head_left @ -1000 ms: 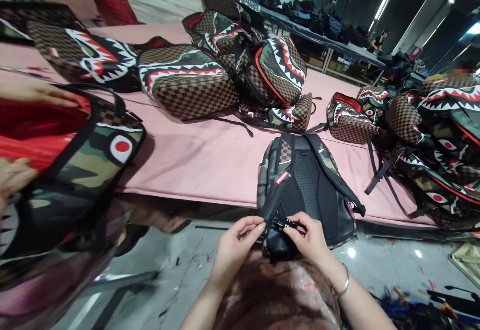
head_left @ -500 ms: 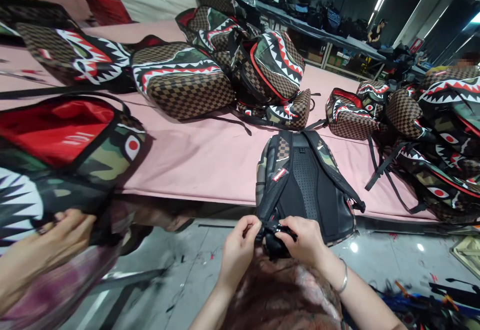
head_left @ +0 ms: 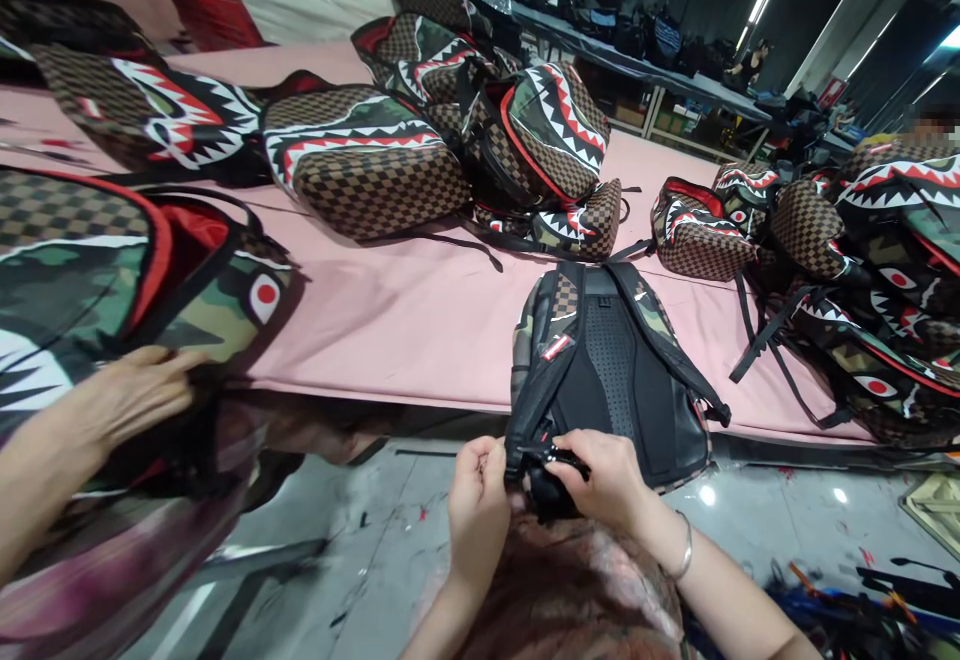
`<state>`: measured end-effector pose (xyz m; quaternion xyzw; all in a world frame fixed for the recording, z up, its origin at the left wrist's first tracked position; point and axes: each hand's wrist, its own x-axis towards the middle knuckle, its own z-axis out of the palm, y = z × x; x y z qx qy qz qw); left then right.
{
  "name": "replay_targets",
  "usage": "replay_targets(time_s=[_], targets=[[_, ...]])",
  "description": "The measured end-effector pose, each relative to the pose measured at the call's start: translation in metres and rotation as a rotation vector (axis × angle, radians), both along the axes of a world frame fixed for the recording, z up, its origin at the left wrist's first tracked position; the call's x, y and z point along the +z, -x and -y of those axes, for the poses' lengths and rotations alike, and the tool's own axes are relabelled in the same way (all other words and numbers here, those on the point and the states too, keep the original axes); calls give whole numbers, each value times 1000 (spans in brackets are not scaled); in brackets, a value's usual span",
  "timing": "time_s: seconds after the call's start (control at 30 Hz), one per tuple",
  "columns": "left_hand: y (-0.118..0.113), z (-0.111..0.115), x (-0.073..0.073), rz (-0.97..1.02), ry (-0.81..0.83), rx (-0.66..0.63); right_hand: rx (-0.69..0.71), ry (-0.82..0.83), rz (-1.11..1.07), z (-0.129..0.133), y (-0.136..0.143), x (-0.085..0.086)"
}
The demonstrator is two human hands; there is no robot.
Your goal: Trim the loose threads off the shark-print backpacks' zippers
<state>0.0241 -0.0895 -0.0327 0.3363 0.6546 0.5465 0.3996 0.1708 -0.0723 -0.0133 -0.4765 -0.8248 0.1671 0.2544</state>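
A backpack (head_left: 619,380) lies back panel up on the pink table, its bottom end jutting over the near edge. Its black shoulder straps and a small red-and-white tag (head_left: 556,346) face up. At the lower left corner, my left hand (head_left: 480,490) pinches the black shoulder strap near its lower end. Just to the right, my right hand (head_left: 604,470) is closed on a small dark thing with bright glints; its kind is hidden by the fingers. Between both hands the backpack's black lower corner shows.
On the left, another person's hand (head_left: 142,400) rests on an open camouflage backpack (head_left: 217,330). Several checkered shark-mouth bags (head_left: 382,175) line the pink table (head_left: 390,330), with more piled at right (head_left: 877,340). Coloured scraps (head_left: 825,590) lie on the floor.
My left hand has shifted slightly down with the strap, and my right hand barely moved. At left, the other person's bag flap has folded over its red lining and their hand has risen.
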Motion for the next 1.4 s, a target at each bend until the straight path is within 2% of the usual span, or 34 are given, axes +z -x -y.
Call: replay_targets(time_s=[0.17, 0.53, 0.67, 0.77, 0.93, 1.03, 1.17, 1.27, 1.33, 1.4], targets=[[-3, 2, 3, -59, -11, 7, 62, 1, 55, -9, 2, 7], [-1, 4, -4, -229, -59, -40, 85, 21, 45, -15, 1, 9], [-2, 4, -4, -220, -53, -46, 98, 5, 27, -16, -1, 9], [-3, 2, 1, -116, -53, -4, 47, 98, -173, -17, 0, 8], [-4, 0, 7, 128, 12, 71, -148, 423, -749, -26, 11, -4], [-5, 2, 5, 168, -13, 61, -247, 563, -891, -33, 24, -14], [-1, 3, -4, 238, -15, -7, -210, 635, -867, -41, 40, -13], [3, 1, -9, 283, -102, -67, -225, 551, -802, -46, 50, -2], [4, -1, -10, 170, -163, -73, -257, 450, -695, -49, 55, 7], [3, -2, -8, -11, -187, -24, -282, 355, -562, -52, 59, 14]])
